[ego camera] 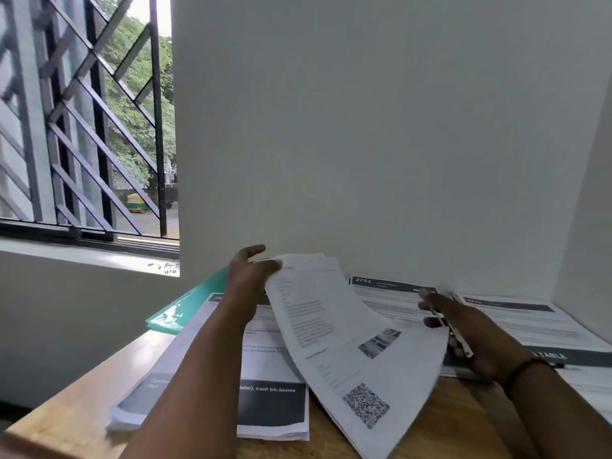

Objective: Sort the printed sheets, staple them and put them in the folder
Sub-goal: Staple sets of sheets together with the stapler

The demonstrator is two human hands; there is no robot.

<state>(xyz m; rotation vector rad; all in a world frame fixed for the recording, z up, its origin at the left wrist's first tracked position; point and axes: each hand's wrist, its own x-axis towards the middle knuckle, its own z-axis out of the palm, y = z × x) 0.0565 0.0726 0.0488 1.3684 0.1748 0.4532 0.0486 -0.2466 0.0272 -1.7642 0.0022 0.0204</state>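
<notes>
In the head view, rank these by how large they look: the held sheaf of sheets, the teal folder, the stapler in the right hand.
1. Held sheaf of sheets, though it is lifted nearest the camera.
2. Teal folder, partly hidden under paper and the left hand.
3. Stapler, mostly covered by the right hand.

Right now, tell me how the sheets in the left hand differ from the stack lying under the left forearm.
The held sheets are lifted off the wooden table and curve downward, gripped at their top edge by the left hand; the stack lies flat. The held sheets show a small photo and a QR code; the stack's top page carries a wide black band with white text. Both are white printed paper.
</notes>
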